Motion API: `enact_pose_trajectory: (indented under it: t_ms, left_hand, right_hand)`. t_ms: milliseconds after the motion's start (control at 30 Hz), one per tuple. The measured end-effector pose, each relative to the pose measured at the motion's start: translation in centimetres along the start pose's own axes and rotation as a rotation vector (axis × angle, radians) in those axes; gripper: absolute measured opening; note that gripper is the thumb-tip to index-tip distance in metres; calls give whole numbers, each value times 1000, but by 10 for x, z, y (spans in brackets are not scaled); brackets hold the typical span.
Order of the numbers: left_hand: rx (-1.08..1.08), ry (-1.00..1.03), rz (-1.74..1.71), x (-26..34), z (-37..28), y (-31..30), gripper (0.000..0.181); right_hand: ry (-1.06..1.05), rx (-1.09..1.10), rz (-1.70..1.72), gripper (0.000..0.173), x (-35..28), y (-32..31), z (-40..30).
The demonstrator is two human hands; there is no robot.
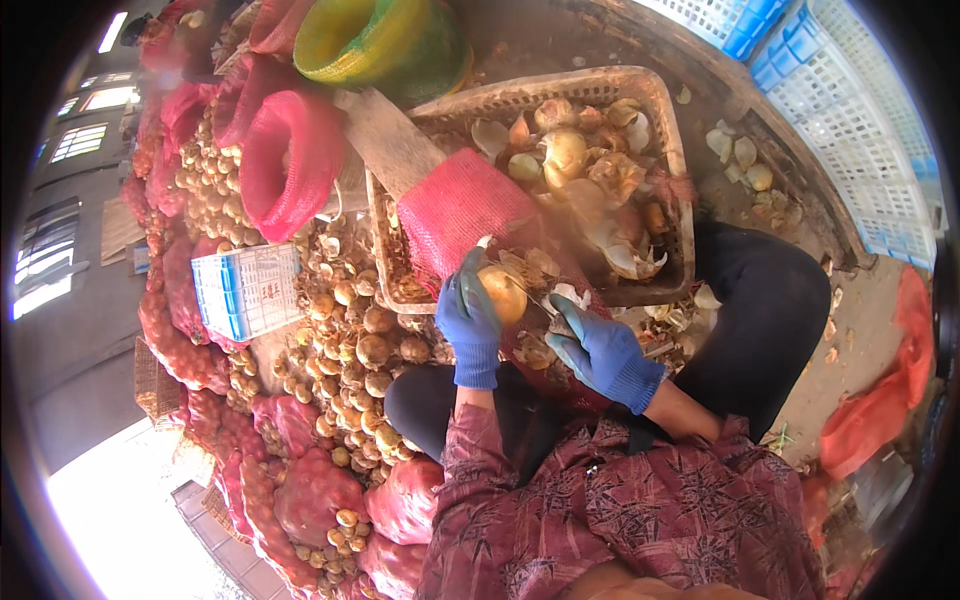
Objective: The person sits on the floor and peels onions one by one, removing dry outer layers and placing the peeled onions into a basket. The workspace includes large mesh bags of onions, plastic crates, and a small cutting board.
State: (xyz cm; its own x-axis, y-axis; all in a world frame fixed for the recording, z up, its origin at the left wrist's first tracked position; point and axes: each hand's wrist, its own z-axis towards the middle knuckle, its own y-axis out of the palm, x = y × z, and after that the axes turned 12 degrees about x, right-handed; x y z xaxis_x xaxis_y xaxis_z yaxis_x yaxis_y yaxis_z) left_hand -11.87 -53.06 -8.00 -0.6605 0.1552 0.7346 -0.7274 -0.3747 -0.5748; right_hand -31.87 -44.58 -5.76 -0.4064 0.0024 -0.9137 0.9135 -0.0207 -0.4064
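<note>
My left hand (471,307), in a blue knitted glove with a coated palm, holds a yellow-brown onion (503,295) over my lap. A like glove covers my right hand (600,345), which grips a small knife (561,324). Its thin blade points at the onion's right side; whether it touches the skin I cannot tell. A piece of pale onion skin (568,295) is by the right fingertips. Beneath the hands, red mesh cloth (469,214) drapes over a board and down across my lap, with loose brown skins (531,352) on it.
Ahead stands a dirty plastic crate (679,150) full of onion peelings (592,180). A wooden board (390,139) crosses its left corner. Loose onions (360,352) and filled red mesh sacks (319,495) lie left, near a blue-white basket (247,291). An open pink mesh sack (289,169) and white crates (847,120) stand farther off.
</note>
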Motion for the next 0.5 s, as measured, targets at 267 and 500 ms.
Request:
enact_pose_trajectory:
  t_ms: [267,500]
  left_hand:
    - [-89,71,37,0,8,-4,43]
    - [-123,141,63,9,19,-6,37]
  right_hand:
    - [429,-304,214,46,-9,-18,20]
    - [143,-41,165,48,22,32,13]
